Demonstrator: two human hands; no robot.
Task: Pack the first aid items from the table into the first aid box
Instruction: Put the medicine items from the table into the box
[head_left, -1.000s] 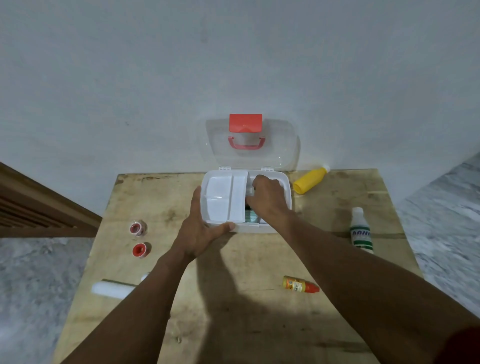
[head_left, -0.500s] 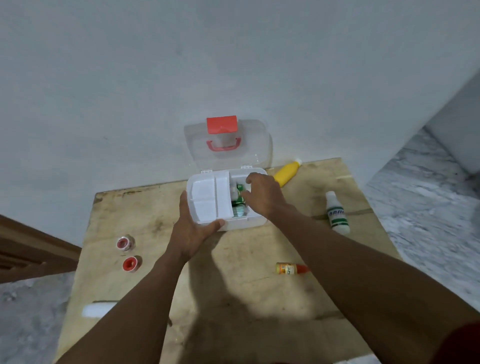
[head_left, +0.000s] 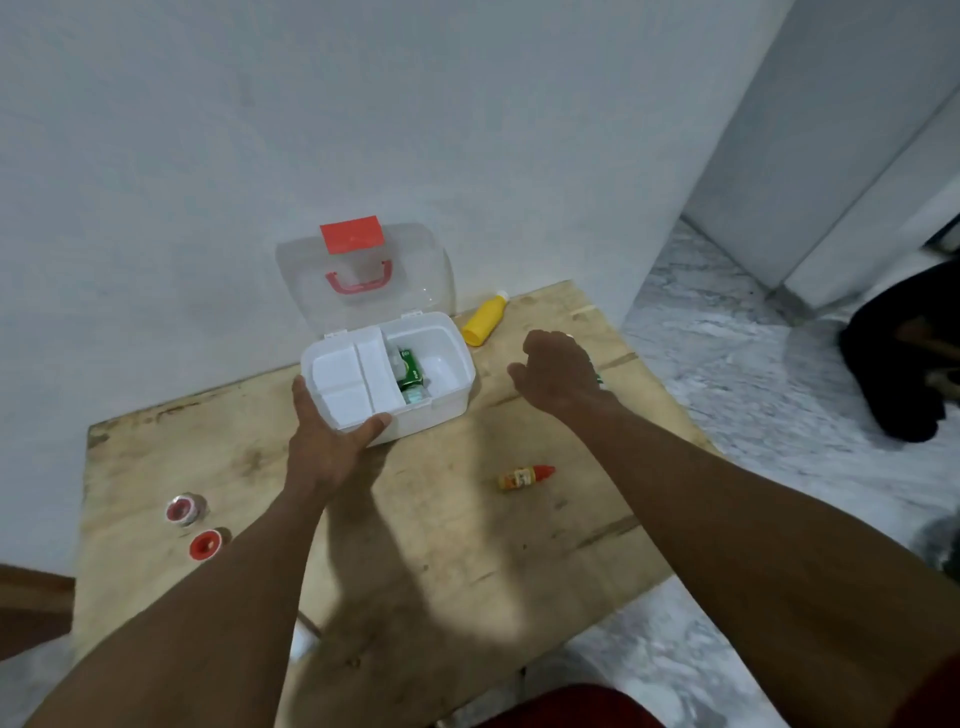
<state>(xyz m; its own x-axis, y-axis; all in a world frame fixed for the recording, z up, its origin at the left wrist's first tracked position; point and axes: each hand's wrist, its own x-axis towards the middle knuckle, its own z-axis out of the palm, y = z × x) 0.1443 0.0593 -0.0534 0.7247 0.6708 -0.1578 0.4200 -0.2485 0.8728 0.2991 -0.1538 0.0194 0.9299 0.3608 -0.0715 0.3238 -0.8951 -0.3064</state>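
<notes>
Person's left hand (head_left: 327, 441) grips the near-left corner of the white plastic first aid box (head_left: 447, 402), lid open, on the plywood bench (head_left: 441, 545). Right hand (head_left: 561, 371) hovers right of the box, fingers (head_left: 545, 340) loosely curled, holding nothing. Yellow plastic bottle (head_left: 483, 322) lies just beyond it, long axis back-right, cap toward the wall. Right hand is nearer, I'd say.

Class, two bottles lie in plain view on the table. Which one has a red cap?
The small orange bottle, lying in front of the box. The larger yellow bottle, by the wall, has a white cap.
</notes>
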